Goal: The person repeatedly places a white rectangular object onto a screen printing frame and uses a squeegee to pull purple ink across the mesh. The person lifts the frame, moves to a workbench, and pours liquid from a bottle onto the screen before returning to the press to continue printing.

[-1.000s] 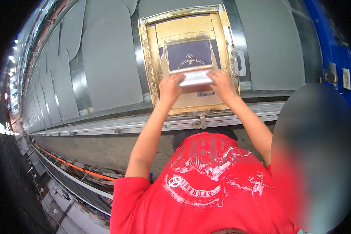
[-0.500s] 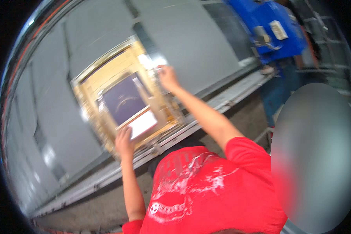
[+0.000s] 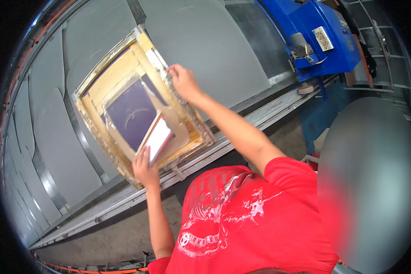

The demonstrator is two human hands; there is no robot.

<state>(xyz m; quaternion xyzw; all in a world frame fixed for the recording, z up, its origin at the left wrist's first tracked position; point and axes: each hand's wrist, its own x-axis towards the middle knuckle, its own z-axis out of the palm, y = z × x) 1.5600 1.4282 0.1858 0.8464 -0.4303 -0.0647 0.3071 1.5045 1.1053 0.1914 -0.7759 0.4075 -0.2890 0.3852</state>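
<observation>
My left hand (image 3: 145,166) holds the near end of a squeegee (image 3: 158,134) with a pale, shiny blade, tilted diagonally over the lower part of a screen-printing frame (image 3: 95,73). Inside the frame, a dark purple mesh panel (image 3: 121,114) with a fine curved pale design is bordered by yellow and tan tape (image 3: 109,86). My right hand (image 3: 181,82) has its fingers closed at the frame’s right rail, near the upper half; they appear to grip the rail. The frame rests over a long bed of grey sheets (image 3: 201,41).
A metal rail (image 3: 269,109) runs along the near edge. A blue machine housing (image 3: 329,59) with a small motor-like fitting (image 3: 300,50) stands at the upper right. Metal racking (image 3: 374,41) lies beyond it. My red-shirted body fills the lower middle; a blurred oval covers the lower right.
My right hand left the squeegee for the frame’s right rail. The squeegee went from crosswise to diagonal in my left hand. The view turned, bringing the blue machine further into view.
</observation>
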